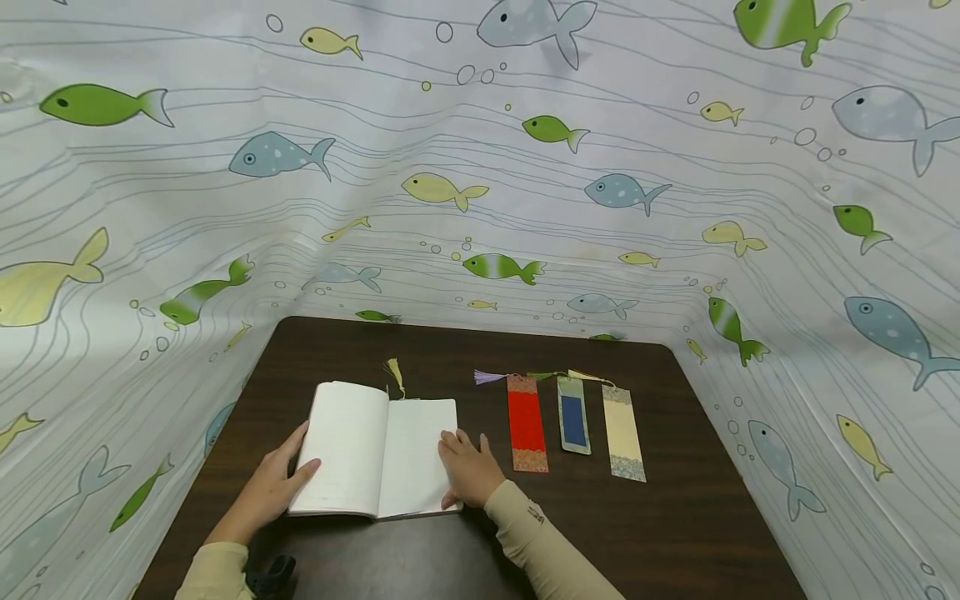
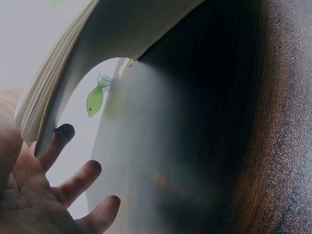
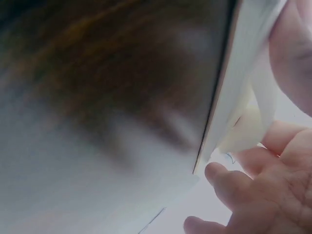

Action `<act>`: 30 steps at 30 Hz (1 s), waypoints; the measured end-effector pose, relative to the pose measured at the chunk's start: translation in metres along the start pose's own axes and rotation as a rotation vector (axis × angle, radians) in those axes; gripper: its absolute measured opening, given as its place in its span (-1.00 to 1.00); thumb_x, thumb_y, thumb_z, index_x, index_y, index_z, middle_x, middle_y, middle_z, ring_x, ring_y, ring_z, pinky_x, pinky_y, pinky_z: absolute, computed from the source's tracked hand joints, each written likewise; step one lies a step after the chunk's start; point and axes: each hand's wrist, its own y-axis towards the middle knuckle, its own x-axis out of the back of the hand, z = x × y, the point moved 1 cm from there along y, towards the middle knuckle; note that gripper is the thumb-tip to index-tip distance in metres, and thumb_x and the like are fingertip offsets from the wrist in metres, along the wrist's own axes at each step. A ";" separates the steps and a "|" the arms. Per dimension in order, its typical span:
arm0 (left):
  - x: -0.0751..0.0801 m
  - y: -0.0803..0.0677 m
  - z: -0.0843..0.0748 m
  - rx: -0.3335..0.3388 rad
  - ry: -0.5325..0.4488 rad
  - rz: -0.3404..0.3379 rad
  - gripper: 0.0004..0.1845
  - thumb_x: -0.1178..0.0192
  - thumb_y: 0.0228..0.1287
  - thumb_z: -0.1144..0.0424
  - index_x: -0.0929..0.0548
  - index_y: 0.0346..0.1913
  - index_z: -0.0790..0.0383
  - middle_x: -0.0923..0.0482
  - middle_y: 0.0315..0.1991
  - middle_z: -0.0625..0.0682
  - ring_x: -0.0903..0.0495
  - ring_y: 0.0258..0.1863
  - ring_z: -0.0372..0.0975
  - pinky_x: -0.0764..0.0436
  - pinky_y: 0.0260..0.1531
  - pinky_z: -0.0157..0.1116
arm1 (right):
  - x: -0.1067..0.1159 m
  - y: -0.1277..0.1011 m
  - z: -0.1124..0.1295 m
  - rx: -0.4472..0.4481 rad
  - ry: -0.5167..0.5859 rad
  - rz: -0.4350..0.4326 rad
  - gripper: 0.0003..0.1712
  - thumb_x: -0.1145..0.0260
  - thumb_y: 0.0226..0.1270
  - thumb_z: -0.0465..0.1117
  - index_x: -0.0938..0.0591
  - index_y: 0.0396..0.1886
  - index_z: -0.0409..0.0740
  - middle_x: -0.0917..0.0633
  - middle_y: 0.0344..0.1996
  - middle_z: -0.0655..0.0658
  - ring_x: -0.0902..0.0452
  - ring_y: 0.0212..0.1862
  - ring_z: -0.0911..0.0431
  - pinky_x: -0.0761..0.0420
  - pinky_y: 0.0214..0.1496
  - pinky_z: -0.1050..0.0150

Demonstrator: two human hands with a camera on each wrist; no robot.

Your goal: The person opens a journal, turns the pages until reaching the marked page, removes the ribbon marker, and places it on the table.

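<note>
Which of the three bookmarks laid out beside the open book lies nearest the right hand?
The red bookmark, leftmost of the three, unlike the blue and cream ones.

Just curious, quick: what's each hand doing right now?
Left hand: holds the left edge of the open notebook, thumb on the page.
Right hand: rests on the right page; grip cannot be told.

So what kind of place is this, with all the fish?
Probably a small desk set up for filming, not a real room. A fish curtain wraps round a dark table. On it lie an open book and three bookmarks.
</note>
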 end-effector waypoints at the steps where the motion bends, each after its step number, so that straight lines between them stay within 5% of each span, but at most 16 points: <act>1: 0.000 0.000 0.000 -0.003 -0.001 -0.002 -0.13 -0.13 0.54 0.02 0.06 0.59 0.44 0.02 0.50 0.58 -0.06 0.44 0.44 -0.16 0.29 0.41 | -0.001 0.000 0.000 0.000 -0.015 -0.022 0.12 -0.59 -0.13 0.34 -0.49 0.41 -0.10 -0.43 0.46 -0.07 -0.32 0.46 -0.05 -0.40 0.32 -0.32; 6: -0.001 0.000 0.000 0.003 -0.006 0.006 -0.12 -0.13 0.54 0.01 0.07 0.60 0.43 0.02 0.50 0.57 -0.05 0.45 0.43 -0.15 0.29 0.40 | -0.002 -0.003 0.002 -0.029 -0.021 -0.115 0.04 -0.58 -0.09 0.32 -0.55 0.36 -0.11 -0.49 0.41 -0.11 -0.40 0.41 -0.09 -0.44 0.30 -0.30; 13: 0.000 0.001 0.000 0.016 -0.005 0.013 -0.12 -0.12 0.55 -0.01 0.08 0.61 0.40 0.04 0.51 0.56 -0.03 0.44 0.44 -0.15 0.28 0.42 | -0.004 -0.002 0.002 -0.121 0.095 -0.192 0.41 -0.66 -0.15 0.26 -0.19 0.51 -0.44 -0.38 0.44 -0.35 -0.39 0.40 -0.18 -0.43 0.36 -0.18; 18: 0.001 0.001 0.000 0.030 -0.001 0.014 -0.12 -0.10 0.55 -0.04 0.09 0.61 0.37 0.04 0.52 0.55 -0.03 0.42 0.47 -0.15 0.25 0.46 | 0.001 0.000 0.002 -0.111 0.541 -0.134 0.55 -0.70 -0.06 0.00 0.20 0.60 -0.43 -0.30 0.49 -0.37 -0.40 0.41 -0.15 -0.26 0.47 -0.17; 23: 0.001 0.000 0.000 0.023 -0.030 0.015 -0.12 -0.09 0.56 -0.01 0.10 0.61 0.38 0.06 0.52 0.56 -0.01 0.45 0.45 -0.13 0.28 0.44 | 0.015 0.002 0.011 0.029 0.946 -0.071 0.53 -0.61 0.13 -0.14 0.44 0.60 -0.26 -0.05 0.60 -0.32 -0.09 0.56 -0.15 -0.25 0.50 0.01; 26: 0.001 0.000 -0.001 0.020 -0.036 0.012 -0.13 -0.10 0.56 0.00 0.10 0.61 0.39 0.07 0.52 0.56 0.00 0.46 0.44 -0.11 0.30 0.42 | 0.021 0.003 0.018 0.128 1.051 -0.016 0.37 -0.50 0.29 -0.13 0.40 0.63 -0.17 0.04 0.63 -0.21 -0.04 0.59 -0.04 -0.23 0.52 0.10; 30: 0.000 -0.001 -0.001 0.022 -0.035 0.008 -0.13 -0.09 0.56 0.01 0.10 0.61 0.39 0.08 0.52 0.56 0.01 0.46 0.43 -0.09 0.31 0.42 | 0.023 0.004 0.032 0.221 1.018 0.067 0.19 -0.40 0.41 -0.06 0.25 0.67 -0.08 0.01 0.64 -0.11 -0.08 0.55 0.09 -0.24 0.51 0.16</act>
